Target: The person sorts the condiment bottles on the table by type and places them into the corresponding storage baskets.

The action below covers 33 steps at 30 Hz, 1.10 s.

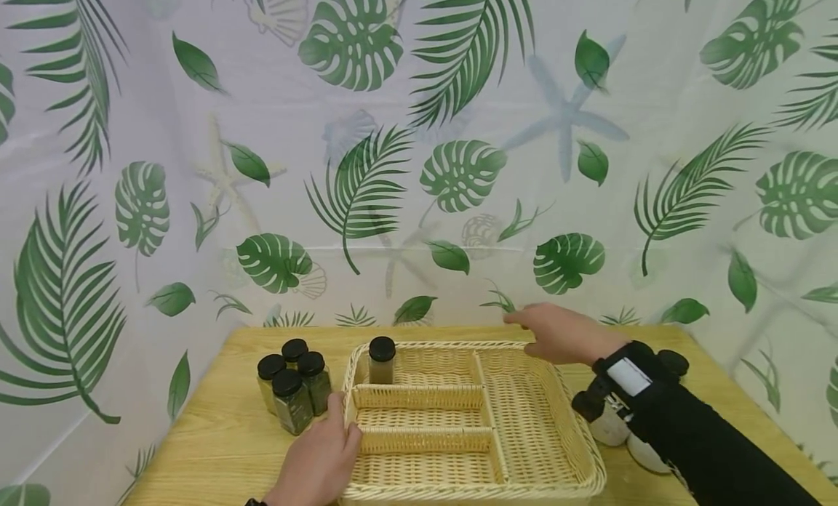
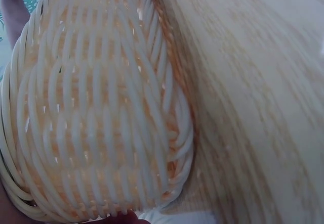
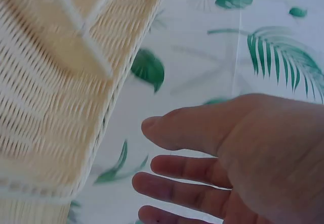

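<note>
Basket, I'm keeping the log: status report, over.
Left hand grips basket at left side. Right hand off it, near far right corner. One jar inside, far left compartment. Four jars close beside left hand, possible snag.

Here's the wooden table [image 1: 203, 426], bearing the wicker basket [image 1: 530, 411]; black-lidded jars [image 1: 293, 410] cluster toward its ten o'clock, pale containers [image 1: 612, 428], partly hidden, at three.

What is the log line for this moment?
left hand: grips basket; right hand: holds nothing; one jar: rear-left compartment; four jars: left of basket
</note>
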Each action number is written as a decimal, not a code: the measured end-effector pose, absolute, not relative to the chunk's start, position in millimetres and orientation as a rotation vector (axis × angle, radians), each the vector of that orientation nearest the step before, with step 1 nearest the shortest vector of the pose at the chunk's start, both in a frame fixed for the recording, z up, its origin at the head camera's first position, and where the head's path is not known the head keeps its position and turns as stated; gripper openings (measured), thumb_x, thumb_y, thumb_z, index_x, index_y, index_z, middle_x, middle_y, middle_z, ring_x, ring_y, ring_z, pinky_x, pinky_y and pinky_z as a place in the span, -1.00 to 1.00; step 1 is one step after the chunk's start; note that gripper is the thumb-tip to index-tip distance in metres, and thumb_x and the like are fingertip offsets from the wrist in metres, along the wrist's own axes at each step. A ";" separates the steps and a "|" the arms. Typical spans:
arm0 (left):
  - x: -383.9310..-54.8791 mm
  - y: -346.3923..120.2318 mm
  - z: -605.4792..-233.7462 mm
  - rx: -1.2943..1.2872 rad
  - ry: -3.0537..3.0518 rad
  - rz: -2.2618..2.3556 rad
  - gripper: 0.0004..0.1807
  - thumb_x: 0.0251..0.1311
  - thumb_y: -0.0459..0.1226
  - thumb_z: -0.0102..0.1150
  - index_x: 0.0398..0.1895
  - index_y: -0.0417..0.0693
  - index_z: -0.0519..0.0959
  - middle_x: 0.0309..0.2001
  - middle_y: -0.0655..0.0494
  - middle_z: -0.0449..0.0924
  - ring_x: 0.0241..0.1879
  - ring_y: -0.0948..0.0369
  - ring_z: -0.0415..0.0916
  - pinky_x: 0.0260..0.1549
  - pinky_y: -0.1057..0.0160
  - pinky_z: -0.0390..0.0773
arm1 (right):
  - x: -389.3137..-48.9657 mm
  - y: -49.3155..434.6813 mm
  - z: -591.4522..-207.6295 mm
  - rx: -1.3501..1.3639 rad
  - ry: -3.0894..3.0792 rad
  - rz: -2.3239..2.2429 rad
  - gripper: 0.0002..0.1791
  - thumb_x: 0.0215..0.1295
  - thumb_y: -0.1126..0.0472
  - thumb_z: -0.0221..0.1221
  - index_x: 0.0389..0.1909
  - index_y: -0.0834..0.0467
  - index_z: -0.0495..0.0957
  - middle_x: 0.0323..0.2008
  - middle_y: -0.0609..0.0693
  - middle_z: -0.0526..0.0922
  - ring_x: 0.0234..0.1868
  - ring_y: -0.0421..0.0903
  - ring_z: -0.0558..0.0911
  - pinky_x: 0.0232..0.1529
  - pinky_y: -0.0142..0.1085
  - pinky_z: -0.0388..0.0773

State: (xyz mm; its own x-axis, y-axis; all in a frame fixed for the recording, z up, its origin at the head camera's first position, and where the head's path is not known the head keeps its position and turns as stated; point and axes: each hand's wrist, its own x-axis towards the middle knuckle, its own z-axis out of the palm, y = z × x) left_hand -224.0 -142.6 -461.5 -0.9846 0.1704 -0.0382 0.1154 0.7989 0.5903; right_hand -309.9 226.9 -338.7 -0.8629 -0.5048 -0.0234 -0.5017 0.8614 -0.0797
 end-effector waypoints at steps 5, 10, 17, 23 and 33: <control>-223.0 -142.3 -459.8 0.217 2.891 0.931 -0.36 0.54 -0.07 -0.24 0.52 -0.25 0.04 -0.74 0.15 0.32 -0.77 0.16 0.14 -0.73 0.14 0.12 | -309.5 266.6 -337.0 -0.760 2.999 -0.151 -0.50 0.25 0.30 0.30 0.23 0.28 0.54 0.05 0.20 0.67 0.03 0.15 0.67 -0.03 -0.02 0.63; -222.0 -142.3 -459.2 0.200 2.901 0.914 -0.37 0.54 -0.06 -0.23 0.51 -0.24 0.06 -0.72 0.12 0.35 -0.75 0.13 0.26 -0.71 0.12 0.18 | -309.5 292.4 -338.9 -0.625 3.010 -0.161 -0.48 0.25 0.25 0.30 0.24 0.27 0.53 0.05 0.19 0.67 0.01 0.13 0.66 -0.05 0.00 0.63; -222.8 -140.4 -459.9 0.204 2.896 0.902 -0.37 0.55 -0.05 -0.24 0.51 -0.22 0.05 -0.72 0.13 0.35 -0.77 0.15 0.21 -0.74 0.14 0.16 | -307.7 326.0 -342.7 -0.466 2.966 -0.151 -0.42 0.28 0.19 0.30 0.29 0.28 0.48 0.02 0.25 0.65 -0.01 0.15 0.65 -0.11 -0.02 0.63; -223.6 -139.6 -459.4 0.200 2.902 0.892 -0.37 0.55 -0.04 -0.24 0.50 -0.21 0.04 -0.71 0.12 0.37 -0.76 0.13 0.27 -0.72 0.13 0.20 | -306.4 347.8 -344.9 -0.432 2.958 -0.162 -0.45 0.26 0.22 0.29 0.25 0.34 0.50 -0.03 0.29 0.65 -0.04 0.18 0.65 -0.15 -0.04 0.63; -222.9 -139.6 -460.2 0.197 2.901 0.907 -0.39 0.55 -0.07 -0.25 0.49 -0.23 0.06 -0.72 0.10 0.37 -0.76 0.12 0.29 -0.73 0.12 0.21 | -303.4 371.4 -352.5 -0.404 2.979 -0.097 -0.47 0.22 0.26 0.30 0.19 0.39 0.53 0.03 0.36 0.61 0.03 0.29 0.61 -0.05 0.06 0.60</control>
State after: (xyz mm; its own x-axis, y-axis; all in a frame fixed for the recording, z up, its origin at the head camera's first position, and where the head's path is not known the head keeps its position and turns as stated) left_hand -222.9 -139.6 -460.2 -0.9871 0.1514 -0.0528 0.0943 0.8147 0.5722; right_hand -303.4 371.4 -352.5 -0.9551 -0.2692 -0.1237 -0.2606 0.9620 -0.0817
